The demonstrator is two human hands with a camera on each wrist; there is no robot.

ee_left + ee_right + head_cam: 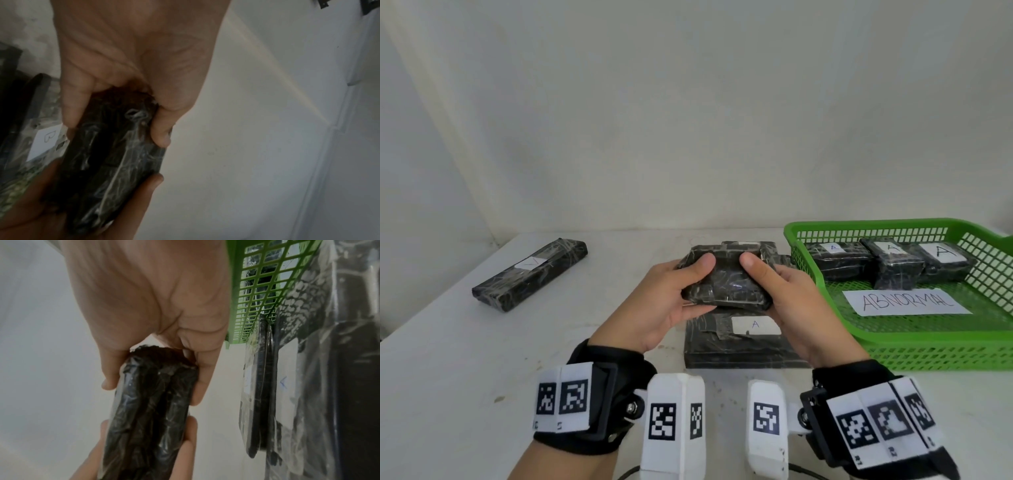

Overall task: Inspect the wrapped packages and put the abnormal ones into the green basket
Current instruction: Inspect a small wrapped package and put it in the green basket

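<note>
While both the left hand (654, 305) and right hand (787, 298) grip it, the package (726, 287) looks black, crinkled, film-wrapped

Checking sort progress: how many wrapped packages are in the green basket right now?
3, all along the far side of the green basket: left, middle, right. None looks hidden.

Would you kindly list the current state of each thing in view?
Small black plastic-wrapped package: lifted, gripped by left hand and right hand.
Flat black package labelled A: lying on white table.
Long black package: lying flat.
Green plastic basket: holds three packages.
</note>
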